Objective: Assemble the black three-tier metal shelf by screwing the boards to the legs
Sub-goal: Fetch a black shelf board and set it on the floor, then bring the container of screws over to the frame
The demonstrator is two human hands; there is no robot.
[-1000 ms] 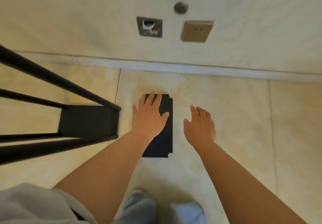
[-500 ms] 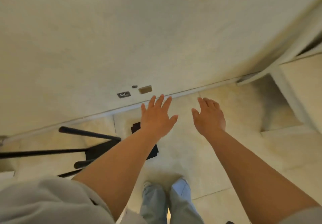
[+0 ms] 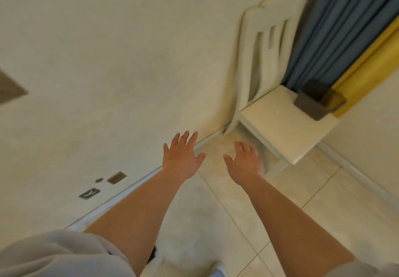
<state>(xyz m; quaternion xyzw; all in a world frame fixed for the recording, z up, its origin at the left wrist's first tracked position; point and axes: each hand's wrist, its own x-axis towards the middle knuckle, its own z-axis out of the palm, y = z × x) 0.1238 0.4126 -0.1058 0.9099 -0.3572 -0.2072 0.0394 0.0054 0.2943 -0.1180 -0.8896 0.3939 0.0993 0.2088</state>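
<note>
My left hand (image 3: 182, 157) is stretched out in front of me, palm down, fingers spread, holding nothing. My right hand (image 3: 245, 162) is beside it, also flat with fingers apart and empty. Both hover over the tiled floor near the skirting of the wall. No shelf board, leg or screw shows in this view; only a small dark sliver (image 3: 151, 256) peeks out under my left forearm, and I cannot tell what it is.
A white chair (image 3: 278, 121) stands against the wall ahead right, with a dark box (image 3: 317, 101) on its seat. Blue and yellow curtains (image 3: 345, 28) hang behind it. Wall sockets (image 3: 116, 177) sit low on the wall at left.
The view has swung up and to the right. The black shelf frame and the black board on the floor have left the view, and the chair has come in. Both hands stay empty and spread.
</note>
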